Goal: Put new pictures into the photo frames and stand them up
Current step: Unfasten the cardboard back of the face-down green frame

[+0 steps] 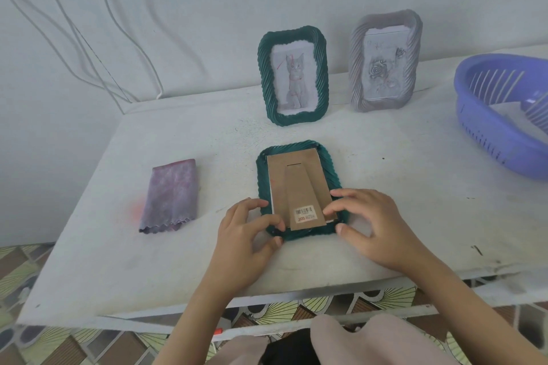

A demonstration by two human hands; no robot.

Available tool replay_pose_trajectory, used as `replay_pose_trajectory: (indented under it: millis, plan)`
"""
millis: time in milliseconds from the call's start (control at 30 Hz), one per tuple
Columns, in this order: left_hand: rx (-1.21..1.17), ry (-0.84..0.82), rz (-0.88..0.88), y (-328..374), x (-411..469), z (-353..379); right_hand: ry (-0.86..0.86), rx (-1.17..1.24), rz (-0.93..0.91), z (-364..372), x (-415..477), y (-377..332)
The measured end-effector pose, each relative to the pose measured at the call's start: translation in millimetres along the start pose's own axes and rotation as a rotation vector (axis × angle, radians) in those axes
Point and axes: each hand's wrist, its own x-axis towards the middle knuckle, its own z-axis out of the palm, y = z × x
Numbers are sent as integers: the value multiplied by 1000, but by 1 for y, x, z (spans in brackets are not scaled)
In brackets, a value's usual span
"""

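Observation:
A dark green photo frame lies face down on the white table, its brown cardboard back with a barcode sticker facing up. My left hand grips the frame's near left corner, thumb and fingers curled round the rim. My right hand holds the near right corner, fingertips on the cardboard back and thumb at the rim. Behind, a second green frame with a cat picture stands upright. A grey frame with a rose picture stands to its right.
A folded purple cloth lies to the left of the flat frame. A blue plastic basket sits at the right edge of the table. White cables hang on the wall at the back left. The table's front edge runs just below my wrists.

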Motion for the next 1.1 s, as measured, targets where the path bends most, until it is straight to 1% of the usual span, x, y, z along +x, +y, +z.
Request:
replay_pose_trajectory:
  millis: [167, 233, 333, 500, 667, 800, 900, 1100]
  plan:
    - [29, -22, 42, -1, 2, -3, 131, 68, 95, 2, 13, -7]
    - [-16, -30, 31, 0, 3, -4, 139, 91, 137, 5, 19, -9]
    - [-53, 25, 29, -1, 8, -3, 137, 85, 167, 6, 26, -13]
    - [-13, 81, 23, -3, 17, -5, 143, 98, 210, 4, 29, -18]
    - [-118, 54, -114, 2, 22, -7, 150, 271, 327, 5, 32, -22]
    - [-115, 27, -163, 4, 25, -8, 171, 453, 402, 2, 38, -23]
    - [-114, 26, -166, 5, 25, -8, 145, 498, 399, 1, 41, -24]
    - [-111, 34, -160, 5, 24, -7, 161, 425, 378, 4, 40, -23]
